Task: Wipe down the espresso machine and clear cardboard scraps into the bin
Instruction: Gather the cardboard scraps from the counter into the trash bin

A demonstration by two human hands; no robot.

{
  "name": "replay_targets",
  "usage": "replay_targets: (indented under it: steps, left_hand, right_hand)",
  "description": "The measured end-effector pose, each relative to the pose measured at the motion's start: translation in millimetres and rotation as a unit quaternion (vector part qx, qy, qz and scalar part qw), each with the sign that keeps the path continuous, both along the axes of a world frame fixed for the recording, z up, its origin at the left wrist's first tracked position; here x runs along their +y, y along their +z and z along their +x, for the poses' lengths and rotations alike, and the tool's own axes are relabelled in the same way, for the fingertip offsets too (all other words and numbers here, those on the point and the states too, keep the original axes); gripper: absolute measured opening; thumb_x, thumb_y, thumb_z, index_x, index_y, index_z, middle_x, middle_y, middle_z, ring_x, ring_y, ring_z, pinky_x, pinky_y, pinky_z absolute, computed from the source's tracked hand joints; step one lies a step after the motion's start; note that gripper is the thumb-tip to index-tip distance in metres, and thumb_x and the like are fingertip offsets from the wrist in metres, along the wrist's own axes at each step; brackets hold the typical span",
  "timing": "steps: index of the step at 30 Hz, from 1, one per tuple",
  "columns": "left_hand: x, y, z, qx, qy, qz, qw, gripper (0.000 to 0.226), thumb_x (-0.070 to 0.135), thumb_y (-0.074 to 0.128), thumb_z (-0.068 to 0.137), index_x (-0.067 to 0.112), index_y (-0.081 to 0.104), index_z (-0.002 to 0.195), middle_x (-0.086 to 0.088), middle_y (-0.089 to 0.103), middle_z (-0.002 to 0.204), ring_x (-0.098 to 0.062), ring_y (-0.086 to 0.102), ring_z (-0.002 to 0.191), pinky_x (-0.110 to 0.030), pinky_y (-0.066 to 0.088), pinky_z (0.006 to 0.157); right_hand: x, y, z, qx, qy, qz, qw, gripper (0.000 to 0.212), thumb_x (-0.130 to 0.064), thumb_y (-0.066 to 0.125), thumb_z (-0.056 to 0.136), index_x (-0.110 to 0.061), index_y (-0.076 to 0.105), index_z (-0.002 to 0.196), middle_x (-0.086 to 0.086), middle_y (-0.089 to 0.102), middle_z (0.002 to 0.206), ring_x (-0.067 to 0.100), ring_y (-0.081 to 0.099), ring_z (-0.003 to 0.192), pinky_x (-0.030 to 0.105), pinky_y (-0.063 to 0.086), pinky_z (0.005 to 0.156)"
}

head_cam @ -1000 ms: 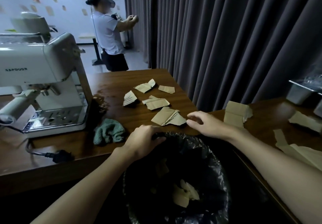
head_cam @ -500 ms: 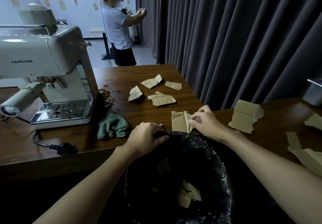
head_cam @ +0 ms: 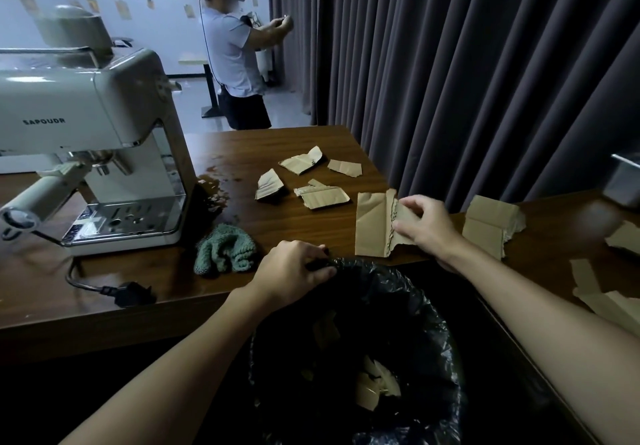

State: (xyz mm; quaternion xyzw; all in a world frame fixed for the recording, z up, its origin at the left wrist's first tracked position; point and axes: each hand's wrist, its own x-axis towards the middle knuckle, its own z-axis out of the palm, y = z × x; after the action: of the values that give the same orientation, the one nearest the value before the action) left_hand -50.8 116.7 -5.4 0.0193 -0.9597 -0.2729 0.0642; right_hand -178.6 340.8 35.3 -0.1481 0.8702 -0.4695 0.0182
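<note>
The left hand (head_cam: 294,268) is gripping the rim of the bin (head_cam: 434,320), fingers curled over its black liner, and is holding it close under the bench (head_cam: 304,233) edge. The right hand (head_cam: 427,231) is pinching a large cardboard scrap (head_cam: 372,223). A second ago that scrap was lying flat further in; now it is standing tilted at the edge, so it looks ready to drop in. Beyond, a green cloth (head_cam: 225,252) is lying idle, more scraps (head_cam: 320,197) are waiting, and the espresso machine (head_cam: 104,126) is sitting far left.
</note>
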Motion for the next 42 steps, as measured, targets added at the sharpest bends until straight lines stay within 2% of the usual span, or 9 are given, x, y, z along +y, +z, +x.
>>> replay_targets:
  steps: [6,9,11,14,19,23,28,34,42]
  left_hand:
    - [0,0,0,0.007,0.005,0.000,1.000,0.035,0.050,0.072,0.086,0.027,0.076,0.112,0.009,0.067,0.131,-0.017,0.065,0.115,-0.038,0.055,0.089]
    - [0,-1,0,0.003,0.003,0.001,1.000,0.036,0.051,0.070,0.085,0.029,0.075,0.113,0.010,0.069,0.127,-0.018,0.066,0.114,-0.039,0.055,0.088]
    - [0,-2,0,0.004,0.000,0.005,1.000,0.039,0.056,0.067,0.083,0.031,0.076,0.111,0.009,0.072,0.123,-0.019,0.067,0.113,-0.040,0.056,0.086]
    - [-1,-3,0,0.005,0.000,0.009,1.000,0.036,0.052,0.071,0.083,0.028,0.076,0.109,0.011,0.068,0.130,-0.018,0.065,0.117,-0.040,0.055,0.091]
    - [-2,-3,-2,-0.017,-0.005,0.014,1.000,0.038,0.059,0.066,0.083,0.030,0.075,0.107,0.009,0.073,0.116,-0.015,0.069,0.104,-0.042,0.056,0.085]
    - [-3,-5,-2,-0.016,-0.003,0.022,1.000,0.035,0.057,0.067,0.083,0.030,0.075,0.105,0.008,0.075,0.113,-0.012,0.070,0.101,-0.041,0.057,0.084]
    - [-3,-5,-3,-0.008,-0.017,0.021,1.000,0.038,0.055,0.066,0.084,0.030,0.075,0.111,0.011,0.071,0.124,-0.012,0.068,0.109,-0.041,0.057,0.088]
    - [-4,-6,-3,-0.008,-0.016,0.026,0.999,0.048,0.063,0.061,0.080,0.030,0.074,0.113,0.011,0.071,0.123,-0.013,0.068,0.111,-0.041,0.056,0.092]
    - [-2,-3,-2,0.000,-0.010,0.032,0.999,0.043,0.052,0.072,0.085,0.030,0.071,0.122,0.018,0.064,0.132,-0.008,0.063,0.119,-0.038,0.054,0.097]
  right_hand:
    - [21,27,11,-0.132,0.110,-0.102,0.980,0.045,-0.004,0.077,0.078,-0.012,0.062,0.120,0.009,0.072,0.105,0.022,0.071,0.093,0.031,0.057,0.082]
    - [27,37,17,-0.249,0.224,-0.026,0.942,0.039,-0.016,0.077,0.078,-0.019,0.065,0.115,0.004,0.073,0.108,0.019,0.070,0.100,0.031,0.054,0.083]
    - [26,35,18,-0.215,0.248,0.070,0.942,0.031,-0.035,0.072,0.082,-0.023,0.070,0.111,-0.003,0.072,0.110,0.013,0.066,0.104,0.022,0.049,0.079]
    - [17,22,15,-0.125,0.183,0.067,0.973,0.025,-0.037,0.061,0.093,-0.023,0.070,0.112,-0.005,0.072,0.107,0.010,0.064,0.102,0.009,0.045,0.069]
    - [-22,-4,-7,-0.044,0.161,0.125,0.978,0.035,-0.031,0.057,0.096,-0.025,0.059,0.130,-0.001,0.057,0.134,0.014,0.052,0.124,0.035,0.042,0.106]
    - [-69,-2,-11,-0.041,0.199,0.166,0.965,0.050,-0.032,0.048,0.098,-0.032,0.038,0.147,0.002,0.037,0.153,0.022,0.038,0.138,0.034,0.034,0.108]
    - [-95,-14,-26,-0.024,0.196,0.264,0.944,0.057,-0.041,0.042,0.097,-0.039,0.022,0.151,0.002,0.021,0.161,0.024,0.017,0.148,0.046,0.015,0.119]
    - [-89,-9,-29,0.100,0.154,0.251,0.950,0.037,-0.037,0.042,0.100,-0.029,0.050,0.135,-0.004,0.043,0.143,0.019,0.029,0.136,0.043,0.019,0.109]
    - [-75,-11,-36,0.119,0.152,0.295,0.936,0.031,-0.043,0.046,0.098,-0.026,0.065,0.117,-0.002,0.051,0.134,0.020,0.037,0.130,0.046,0.022,0.108]
